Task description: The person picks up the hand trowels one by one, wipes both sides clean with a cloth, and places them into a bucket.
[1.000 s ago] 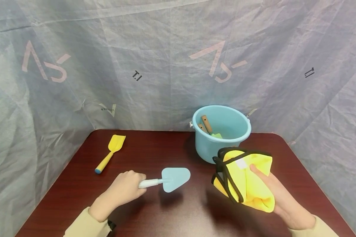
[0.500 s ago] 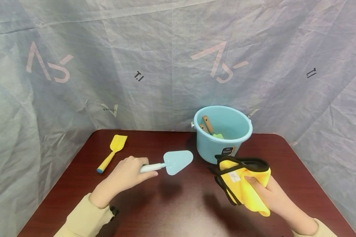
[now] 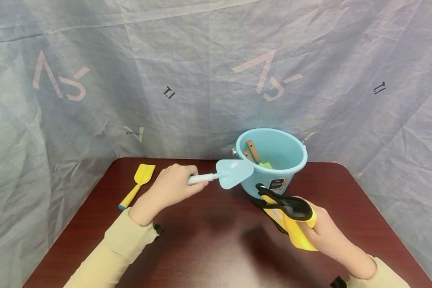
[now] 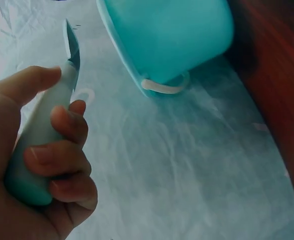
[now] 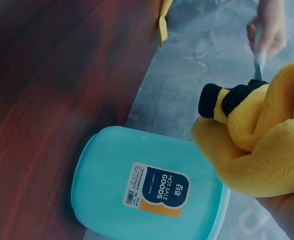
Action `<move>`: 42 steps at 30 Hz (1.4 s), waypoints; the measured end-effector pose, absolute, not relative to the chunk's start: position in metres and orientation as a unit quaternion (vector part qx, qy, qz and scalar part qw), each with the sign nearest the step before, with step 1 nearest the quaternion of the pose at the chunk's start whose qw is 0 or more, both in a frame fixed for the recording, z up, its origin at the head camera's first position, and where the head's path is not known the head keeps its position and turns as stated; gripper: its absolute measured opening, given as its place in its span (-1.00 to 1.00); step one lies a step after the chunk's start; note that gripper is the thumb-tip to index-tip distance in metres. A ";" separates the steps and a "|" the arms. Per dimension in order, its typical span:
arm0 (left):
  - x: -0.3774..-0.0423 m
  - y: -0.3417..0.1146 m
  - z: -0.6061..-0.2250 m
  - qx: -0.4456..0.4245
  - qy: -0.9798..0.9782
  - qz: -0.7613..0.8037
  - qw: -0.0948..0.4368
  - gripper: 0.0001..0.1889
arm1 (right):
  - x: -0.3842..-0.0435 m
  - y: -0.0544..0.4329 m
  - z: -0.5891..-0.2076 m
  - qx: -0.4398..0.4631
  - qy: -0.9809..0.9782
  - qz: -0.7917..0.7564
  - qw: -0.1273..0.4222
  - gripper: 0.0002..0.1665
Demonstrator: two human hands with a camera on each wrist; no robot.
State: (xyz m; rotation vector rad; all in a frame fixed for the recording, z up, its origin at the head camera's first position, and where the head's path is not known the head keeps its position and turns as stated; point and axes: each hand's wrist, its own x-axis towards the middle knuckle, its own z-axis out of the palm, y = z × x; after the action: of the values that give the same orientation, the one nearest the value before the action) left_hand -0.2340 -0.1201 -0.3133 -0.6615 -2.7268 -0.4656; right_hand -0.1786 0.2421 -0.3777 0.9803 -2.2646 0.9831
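In the head view my left hand [image 3: 173, 185] grips the white handle of a trowel [image 3: 235, 173] with a pale blue blade. The blade hangs in front of the left rim of a light blue bucket [image 3: 250, 182]. Curled fingers wrap the handle in the left wrist view. My right hand [image 3: 327, 232] holds a folded yellow cloth [image 3: 299, 236] with black edging, in front of the bucket and above the table. Inside the bucket, tools with wooden handles [image 3: 253, 151] lean at the left, one with a green end [image 3: 266, 165].
A yellow toy shovel [image 3: 138, 184] with a blue handle tip lies at the left of the dark red table [image 3: 201, 248]. A grey fabric sheet [image 3: 187, 80] hangs behind and beside the table. The bucket stands near the table's far edge.
My left hand has carried the trowel up and right, from over the table to the bucket's rim. The cloth in my right hand has turned and folded narrower, moving slightly.
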 end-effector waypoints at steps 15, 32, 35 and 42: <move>-0.276 -0.071 -0.277 -0.298 -0.938 -0.119 0.132 -0.85 | -0.196 0.229 -0.384 0.445 -0.796 0.220 0.346 -0.56; -0.331 -0.018 -0.280 -0.300 -0.945 -0.082 0.105 -0.76 | -0.204 0.222 -0.394 0.458 -0.793 0.231 0.329 -0.57; -0.340 -0.009 -0.282 -0.301 -0.945 -0.081 0.103 -0.79 | -0.205 0.220 -0.394 0.456 -0.794 0.231 0.328 -0.57; -0.350 0.013 -0.285 -0.312 -0.941 -0.116 0.068 -0.81 | -0.206 0.218 -0.397 0.457 -0.792 0.235 0.330 -0.58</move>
State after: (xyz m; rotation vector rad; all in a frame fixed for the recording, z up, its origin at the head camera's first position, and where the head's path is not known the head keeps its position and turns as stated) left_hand -0.3500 0.0133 -0.2851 -0.9391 -2.8330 -0.3479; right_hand -0.2060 0.2175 -0.3966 1.1947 -2.0713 0.6155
